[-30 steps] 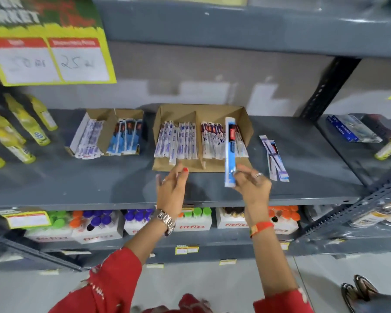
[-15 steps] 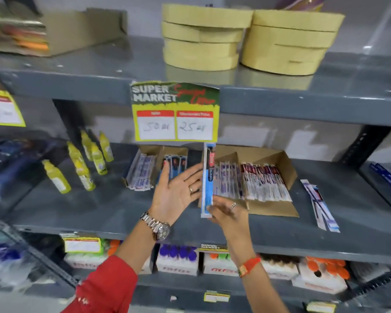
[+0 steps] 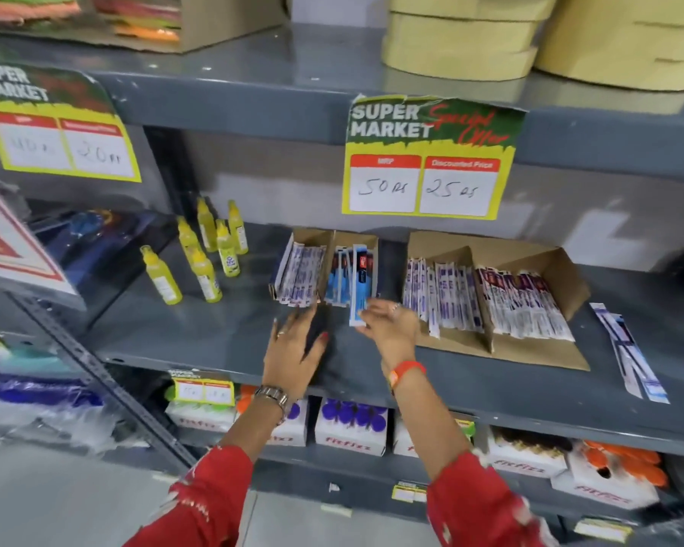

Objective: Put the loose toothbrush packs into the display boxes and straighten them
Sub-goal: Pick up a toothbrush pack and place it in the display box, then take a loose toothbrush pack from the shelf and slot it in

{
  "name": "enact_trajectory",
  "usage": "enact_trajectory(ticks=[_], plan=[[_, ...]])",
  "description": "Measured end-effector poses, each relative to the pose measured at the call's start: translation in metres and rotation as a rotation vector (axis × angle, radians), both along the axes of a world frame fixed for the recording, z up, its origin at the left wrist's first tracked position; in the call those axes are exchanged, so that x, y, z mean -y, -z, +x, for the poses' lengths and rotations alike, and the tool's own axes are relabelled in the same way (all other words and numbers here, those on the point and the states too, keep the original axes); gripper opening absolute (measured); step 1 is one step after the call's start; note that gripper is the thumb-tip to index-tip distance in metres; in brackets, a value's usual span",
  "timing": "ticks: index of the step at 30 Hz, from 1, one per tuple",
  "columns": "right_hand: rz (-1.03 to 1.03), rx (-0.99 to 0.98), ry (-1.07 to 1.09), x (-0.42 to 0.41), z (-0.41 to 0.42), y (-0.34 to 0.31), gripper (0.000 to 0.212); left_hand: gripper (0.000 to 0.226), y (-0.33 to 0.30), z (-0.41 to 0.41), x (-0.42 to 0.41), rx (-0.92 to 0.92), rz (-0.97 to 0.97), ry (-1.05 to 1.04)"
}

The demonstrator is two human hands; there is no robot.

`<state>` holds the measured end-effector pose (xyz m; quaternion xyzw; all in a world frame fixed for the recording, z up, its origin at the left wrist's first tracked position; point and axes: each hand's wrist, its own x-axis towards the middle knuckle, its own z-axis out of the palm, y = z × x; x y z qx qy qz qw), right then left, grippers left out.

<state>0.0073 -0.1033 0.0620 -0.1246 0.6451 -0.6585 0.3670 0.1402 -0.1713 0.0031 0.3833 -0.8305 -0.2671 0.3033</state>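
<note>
A small cardboard display box [image 3: 311, 238] on the grey shelf [image 3: 222, 329] holds white-purple packs on its left and blue packs on its right. My right hand [image 3: 391, 329] holds the lower end of a blue toothbrush pack [image 3: 361, 282], which lies in the right compartment with its end sticking out the front. My left hand [image 3: 299, 345] rests open on the shelf just in front of this box. A larger display box [image 3: 530, 258] to the right is filled with white-purple and red-white packs. Loose packs [image 3: 628, 353] lie on the shelf at the far right.
Yellow bottles [image 3: 210, 258] stand left of the small box. A price sign [image 3: 427, 159] hangs from the shelf above. White cartons [image 3: 350, 432] with coloured caps fill the shelf below. A slanted metal brace [image 3: 107, 377] crosses the lower left.
My right hand carried the blue pack left from the large box to the small box's right compartment. My left hand dropped flat to the shelf. The view swung left.
</note>
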Motion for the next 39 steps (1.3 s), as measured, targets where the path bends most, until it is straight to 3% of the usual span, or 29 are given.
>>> enact_trajectory(ticks=[3, 5, 9, 12, 17, 20, 24, 28, 33, 39], plan=[[0.107, -0.111, 0.025, 0.039, -0.007, 0.005, 0.017, 0.058, 0.026, 0.012, 0.004, 0.372, -0.160, 0.068], [0.179, -0.233, 0.065, 0.057, -0.012, 0.013, 0.016, 0.060, 0.035, 0.014, 0.003, 0.493, -0.253, 0.091], [0.314, -0.417, -0.056, 0.085, -0.015, 0.020, 0.025, 0.063, 0.038, 0.013, 0.002, 0.493, -0.270, 0.074], [0.428, -0.649, 0.006, 0.098, -0.012, 0.020, 0.019, 0.064, 0.039, 0.014, 0.002, 0.512, -0.279, 0.083], [0.406, -0.922, -0.042, 0.080, -0.013, 0.029, 0.017, 0.061, 0.034, 0.013, 0.000, 0.496, -0.253, 0.083], [0.255, -0.960, 0.020, 0.046, -0.018, 0.027, 0.014, 0.057, 0.031, 0.012, -0.002, 0.498, -0.267, 0.071], [0.226, -1.039, 0.220, -0.022, -0.042, 0.025, 0.006, 0.058, 0.022, 0.000, -0.017, 0.445, -0.275, 0.074], [0.310, -0.986, 0.436, -0.100, -0.090, 0.028, 0.010, 0.058, 0.014, -0.040, -0.058, 0.366, -0.270, 0.188], [0.446, -0.935, 0.633, -0.181, -0.154, 0.025, 0.014, 0.065, 0.013, -0.096, -0.113, 0.393, -0.356, 0.327], [0.808, -0.954, 0.484, -0.230, -0.220, 0.030, 0.017, 0.075, 0.031, -0.117, -0.132, 0.528, -0.406, 0.321]])
